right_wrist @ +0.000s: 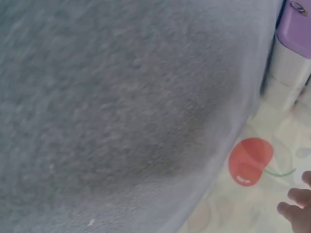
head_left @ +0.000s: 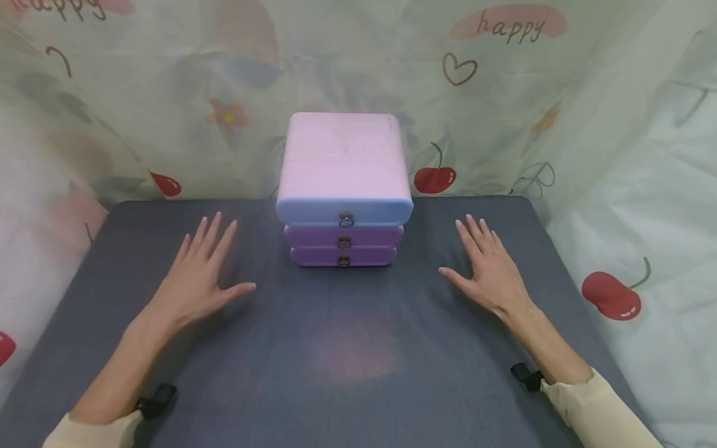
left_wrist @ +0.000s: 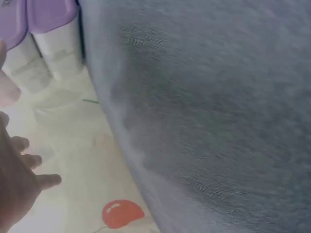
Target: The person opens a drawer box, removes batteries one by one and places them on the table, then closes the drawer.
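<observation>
From my remote station, I record a compact three-tier drawer unit with a pale pink, smooth, round-cornered top point(head_left: 343, 155) standing upright at the far middle of a table covered in dark grey cloth point(head_left: 353, 305). I note its fronts stacked one above another: a light blue rounded top drawer front point(head_left: 308, 212), a purple rounded middle drawer front point(head_left: 313, 236) and a deeper purple bottom drawer front point(head_left: 313, 256), each carrying a small dark metal ring pull at its centre, the uppermost pull point(head_left: 346, 219) being the clearest. I find the bare left hand point(head_left: 193, 280) to the left of the unit and well apart from it, palm down, fingers extended and thumb spread wide toward the middle. I find the bare right hand point(head_left: 493, 270) on the opposite side, likewise apart from the unit, palm down, fingers extended and thumb held away from them. I cannot tell whether either hand touches the cloth. Both forearms enter from the near corners in cream sleeves point(head_left: 607, 410), with a black strap-like device point(head_left: 157, 401) visible by each cuff. Behind the table I register a pale fabric backdrop point(head_left: 347, 56) printed with hearts, flowers, cherries and the word "happy". Both wrist views show part of the purple fronts, with only the fingers' edges at the margin
</observation>
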The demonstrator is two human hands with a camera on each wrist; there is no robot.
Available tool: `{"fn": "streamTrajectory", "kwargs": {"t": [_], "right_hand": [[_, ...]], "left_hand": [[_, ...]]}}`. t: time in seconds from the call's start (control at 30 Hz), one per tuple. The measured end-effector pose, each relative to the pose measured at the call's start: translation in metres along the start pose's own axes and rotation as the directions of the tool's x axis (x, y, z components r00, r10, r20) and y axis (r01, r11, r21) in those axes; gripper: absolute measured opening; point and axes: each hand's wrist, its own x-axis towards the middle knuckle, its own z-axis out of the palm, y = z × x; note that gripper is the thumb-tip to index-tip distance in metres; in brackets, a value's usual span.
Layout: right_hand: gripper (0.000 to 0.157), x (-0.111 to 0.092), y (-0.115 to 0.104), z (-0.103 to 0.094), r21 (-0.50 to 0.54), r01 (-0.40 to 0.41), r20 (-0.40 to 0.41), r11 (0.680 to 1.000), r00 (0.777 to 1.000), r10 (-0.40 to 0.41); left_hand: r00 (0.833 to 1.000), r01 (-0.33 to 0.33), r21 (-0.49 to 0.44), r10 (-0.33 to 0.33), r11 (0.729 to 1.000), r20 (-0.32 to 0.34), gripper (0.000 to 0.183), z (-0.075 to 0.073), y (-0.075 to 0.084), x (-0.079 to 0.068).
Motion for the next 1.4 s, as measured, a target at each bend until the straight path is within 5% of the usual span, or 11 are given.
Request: {"fn": "streamTrajectory", "kwargs": {"t": [0.43,0.67,0.93,1.17,1.4], "right_hand": [[0.078,0.008,-0.019,-0.010,0.035,0.223,-0.252,0.974,0.945,-0.208],[0.067,0.013,-0.041,-0.020,0.114,0.298,-0.286,0.948,0.923,-0.256],[0.056,0.024,-0.064,-0.025,0.126,0.415,-0.354,0.901,0.867,-0.350],[0.057,0.036,-0.079,-0.029,0.242,0.450,-0.339,0.860,0.869,-0.360],[0.058,0.046,-0.093,-0.030,0.348,0.454,-0.330,0.820,0.878,-0.346]], "left_hand": [[0.994,-0.083,-0.136,0.072,0.987,-0.086,0.117,-0.017,0.013,0.015],[0.988,-0.137,-0.293,0.109,0.946,-0.108,0.121,-0.024,0.020,0.024],[0.964,-0.215,-0.387,0.132,0.897,-0.230,0.115,-0.036,0.028,0.039],[0.941,-0.277,-0.414,0.157,0.867,-0.301,0.103,-0.044,0.035,0.052],[0.941,-0.296,-0.511,0.153,0.807,-0.303,0.091,-0.046,0.040,0.061]]}}
